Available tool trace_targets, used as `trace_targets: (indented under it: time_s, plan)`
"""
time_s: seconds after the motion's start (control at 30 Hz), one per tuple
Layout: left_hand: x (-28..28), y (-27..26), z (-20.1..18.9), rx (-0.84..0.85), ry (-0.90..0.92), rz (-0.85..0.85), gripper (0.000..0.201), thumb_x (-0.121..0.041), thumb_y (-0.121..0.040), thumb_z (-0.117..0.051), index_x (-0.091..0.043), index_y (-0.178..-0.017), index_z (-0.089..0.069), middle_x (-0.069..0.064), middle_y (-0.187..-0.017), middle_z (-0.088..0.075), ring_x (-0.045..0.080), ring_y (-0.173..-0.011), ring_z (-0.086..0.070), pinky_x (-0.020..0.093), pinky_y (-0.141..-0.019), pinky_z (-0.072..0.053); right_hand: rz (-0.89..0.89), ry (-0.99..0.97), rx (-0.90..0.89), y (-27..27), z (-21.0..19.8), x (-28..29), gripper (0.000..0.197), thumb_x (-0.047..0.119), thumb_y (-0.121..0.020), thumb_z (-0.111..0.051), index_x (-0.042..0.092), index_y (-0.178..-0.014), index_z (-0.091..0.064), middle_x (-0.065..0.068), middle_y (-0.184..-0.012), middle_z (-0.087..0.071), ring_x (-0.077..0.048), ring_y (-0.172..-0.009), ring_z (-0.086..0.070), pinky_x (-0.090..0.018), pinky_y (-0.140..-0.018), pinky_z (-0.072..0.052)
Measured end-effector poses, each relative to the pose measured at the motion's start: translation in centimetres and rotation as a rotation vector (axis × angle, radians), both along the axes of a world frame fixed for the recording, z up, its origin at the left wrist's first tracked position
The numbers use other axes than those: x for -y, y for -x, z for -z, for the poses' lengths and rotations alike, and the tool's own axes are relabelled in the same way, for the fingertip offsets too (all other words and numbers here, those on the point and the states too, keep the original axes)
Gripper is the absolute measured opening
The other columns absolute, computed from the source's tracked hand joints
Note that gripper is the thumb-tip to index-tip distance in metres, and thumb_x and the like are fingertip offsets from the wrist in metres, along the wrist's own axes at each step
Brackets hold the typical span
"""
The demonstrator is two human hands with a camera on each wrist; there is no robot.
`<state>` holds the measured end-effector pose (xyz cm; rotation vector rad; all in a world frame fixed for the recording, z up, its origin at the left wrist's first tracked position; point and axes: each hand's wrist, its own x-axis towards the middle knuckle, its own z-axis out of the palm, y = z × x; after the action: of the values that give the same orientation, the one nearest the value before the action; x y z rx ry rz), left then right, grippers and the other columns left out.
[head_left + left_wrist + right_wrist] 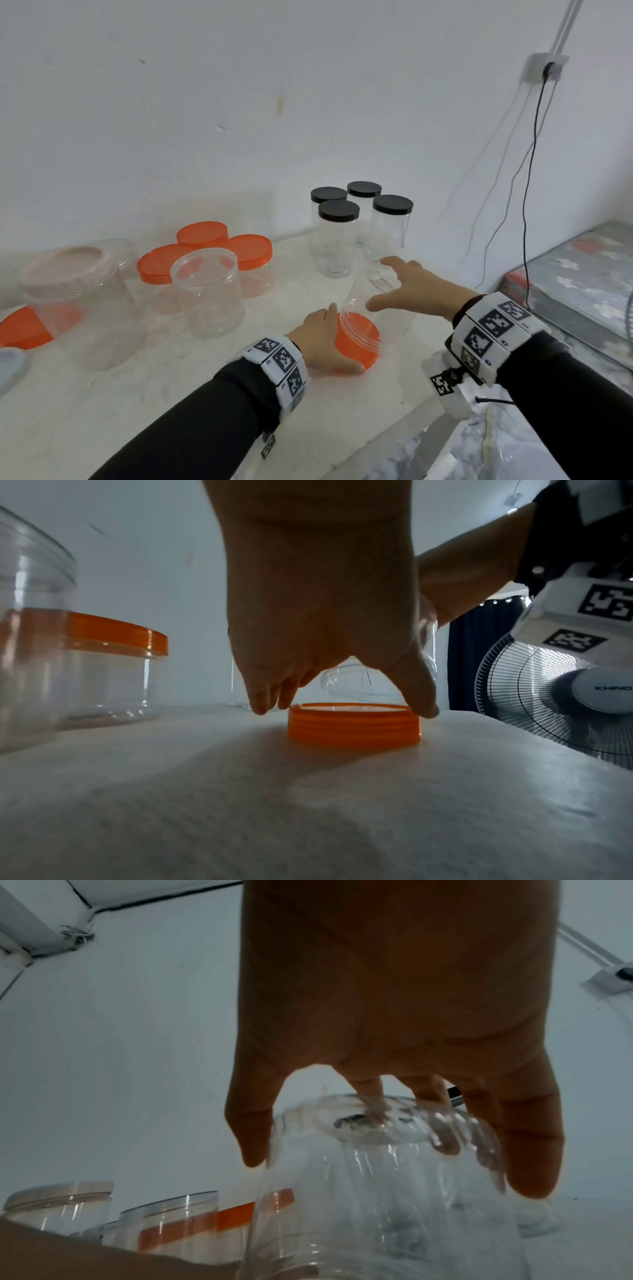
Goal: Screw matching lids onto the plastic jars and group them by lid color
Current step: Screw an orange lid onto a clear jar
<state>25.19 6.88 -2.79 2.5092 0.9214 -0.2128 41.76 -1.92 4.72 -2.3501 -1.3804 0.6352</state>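
An orange lid (359, 346) lies on the white table (171, 394), open side up (354, 725). My left hand (330, 339) pinches its rim between fingers (263, 704) and thumb. My right hand (380, 284) grips a clear lidless jar (377, 1191) around its base, tilted, with its threaded mouth (356, 329) just over the orange lid. An open clear jar (207, 291) stands to the left. Behind it are three orange-lidded jars (202, 233). Several black-lidded jars (339, 210) stand grouped at the back.
A large jar with a pale lid (68, 274) stands at the left, with a loose orange lid (20, 330) and a pale lid (10, 363) by the left edge. A fan (565, 696) and a patterned surface (582, 281) lie right of the table's edge.
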Motion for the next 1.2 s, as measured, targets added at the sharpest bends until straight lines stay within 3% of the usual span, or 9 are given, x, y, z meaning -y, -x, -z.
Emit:
trace_targets:
  time_s: [0.3, 0.47, 0.57, 0.67, 0.8, 0.93, 1.07, 1.2]
  plan:
    - [-0.1, 1.5, -0.5, -0.012, -0.019, -0.054, 0.126, -0.064, -0.071, -0.071, -0.012, -0.153, 0.01, 0.009, -0.155, -0.017, 0.026, -0.141, -0.022, 0.038, -0.112, -0.029, -0.006, -0.055, 0.059, 0.5, -0.7, 1.2, 0.113, 0.05, -0.055, -0.085, 0.043, -0.144, -0.016, 0.001, -0.121, -0.025, -0.026, -0.121, -0.034, -0.046, -0.102, -0.041]
    - [-1.5, 5.9, -1.8, 0.035, 0.025, -0.178, 0.124, -0.068, -0.072, -0.068, -0.013, -0.154, 0.008, 0.007, -0.159, -0.009, 0.024, -0.145, -0.018, 0.037, -0.113, -0.026, -0.031, -0.162, 0.026, 2.1, -0.9, 0.6, 0.106, 0.041, -0.058, -0.086, 0.032, -0.141, -0.02, 0.004, -0.119, -0.026, -0.023, -0.114, -0.041, -0.038, -0.095, -0.045]
    - [-1.8, 9.7, -2.6, 0.079, 0.068, -0.233, 0.119, -0.07, -0.071, -0.067, -0.015, -0.154, -0.001, 0.005, -0.157, -0.018, 0.021, -0.141, -0.028, 0.031, -0.106, -0.031, -0.044, -0.228, 0.013, 3.5, -0.8, -0.1, 0.105, 0.034, -0.063, -0.084, 0.021, -0.144, -0.019, 0.008, -0.122, -0.024, -0.021, -0.119, -0.039, -0.033, -0.09, -0.044]
    - [-1.5, 14.0, -3.1, 0.164, 0.114, -0.295, 0.113, -0.069, -0.072, -0.068, -0.018, -0.154, -0.01, 0.001, -0.154, -0.025, 0.015, -0.134, -0.034, 0.024, -0.101, -0.032, -0.093, -0.202, 0.0, 5.2, -0.5, -0.5, 0.103, 0.033, -0.064, -0.082, 0.025, -0.144, -0.018, 0.006, -0.124, -0.025, -0.023, -0.119, -0.039, -0.038, -0.094, -0.046]
    - [-0.9, 19.2, -3.6, 0.243, 0.135, -0.404, 0.109, -0.066, -0.074, -0.067, -0.019, -0.155, -0.01, -0.003, -0.157, -0.022, 0.012, -0.14, -0.03, 0.02, -0.102, -0.028, -0.212, -0.153, -0.006, 7.9, -0.2, -0.8, 0.092, 0.038, -0.062, -0.08, 0.035, -0.135, -0.025, 0.005, -0.117, -0.029, -0.02, -0.111, -0.042, -0.038, -0.092, -0.048]
    - [-0.1, 23.7, -4.0, 0.312, 0.17, -0.521, 0.12, -0.075, -0.061, -0.066, -0.02, -0.154, -0.014, -0.002, -0.155, -0.029, 0.013, -0.135, -0.037, 0.022, -0.1, -0.033, -0.337, -0.139, 0.044, 11.4, 0.2, -1.5, 0.087, 0.044, -0.061, -0.078, 0.027, -0.131, -0.029, 0.006, -0.118, -0.035, -0.016, -0.111, -0.038, -0.028, -0.08, -0.042]
    - [0.9, 27.3, -3.9, 0.349, 0.169, -0.628, 0.129, -0.086, -0.049, -0.059, -0.024, -0.154, -0.015, -0.002, -0.154, -0.03, 0.015, -0.136, -0.038, 0.031, -0.108, -0.036, -0.426, -0.134, 0.029, 15.5, 0.9, -2.6, 0.084, 0.048, -0.061, -0.076, 0.024, -0.128, -0.031, 0.009, -0.115, -0.033, -0.011, -0.104, -0.045, -0.021, -0.068, -0.04]
    - [1.9, 30.3, -3.8, 0.396, 0.137, -0.73, 0.127, -0.085, -0.047, -0.055, -0.026, -0.153, -0.016, -0.004, -0.153, -0.033, 0.014, -0.134, -0.04, 0.031, -0.107, -0.037, -0.525, -0.111, 0.009, 19.5, 1.2, -3.8, 0.093, 0.055, -0.059, -0.075, 0.025, -0.135, -0.029, 0.009, -0.116, -0.028, -0.014, -0.108, -0.045, -0.027, -0.079, -0.044]
